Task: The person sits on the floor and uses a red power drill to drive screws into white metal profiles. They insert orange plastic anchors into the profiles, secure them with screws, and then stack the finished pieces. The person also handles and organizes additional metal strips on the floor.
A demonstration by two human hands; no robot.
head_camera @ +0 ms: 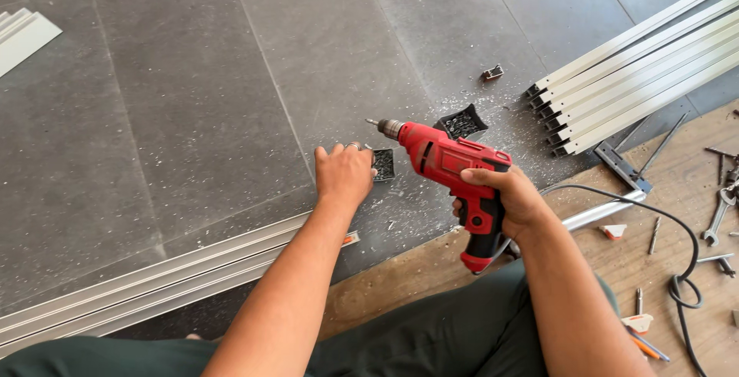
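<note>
My right hand (514, 201) grips the handle of a red corded electric drill (450, 163), whose bit points left and slightly up, above the floor. My left hand (343, 172) rests palm down on the grey tiled floor, its fingers curled beside a small black square plastic piece (382, 164). A ring shows on one finger. A second black plastic corner piece (462, 123) lies just beyond the drill. Metal shavings are scattered over the tiles around both pieces.
A bundle of white aluminium profiles (639, 69) lies at the right. Long profiles (154, 281) run along the lower left. A wooden board (670, 215) at the right carries a wrench, screws, bits and the drill's black cable (681, 269). A small metal bracket (493, 73) lies farther off.
</note>
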